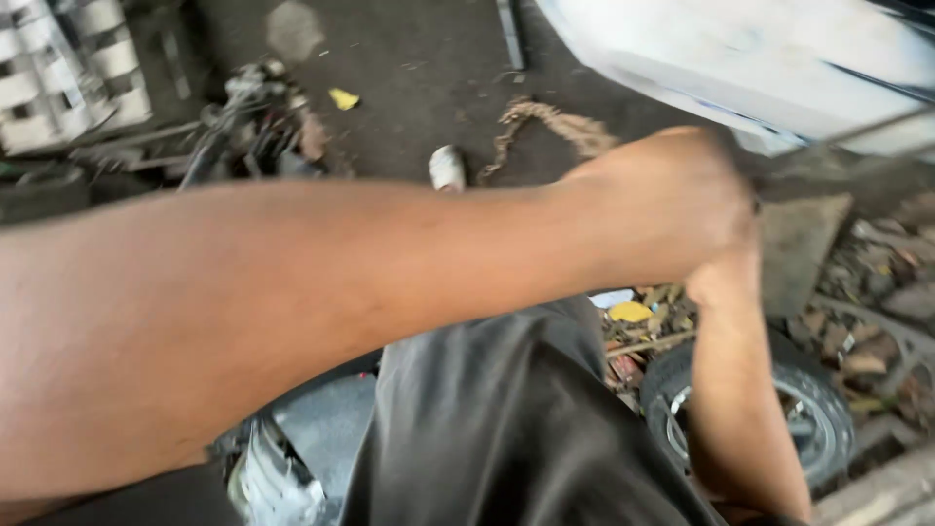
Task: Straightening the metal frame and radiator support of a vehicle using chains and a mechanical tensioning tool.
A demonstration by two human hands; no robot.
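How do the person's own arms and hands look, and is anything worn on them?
Both forearms are bare: no sleeve, glove, watch or band shows. The left hand and the right hand are blurred, so no rings or marks can be told.

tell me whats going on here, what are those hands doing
A person stands over a dirty workshop floor with both arms stretched out to the right. The left hand and the right hand meet around the end of a dark, blurred bar; the picture is too smeared to show the grip. Below them lie a small tyre and scattered scrap, with a white panel above.
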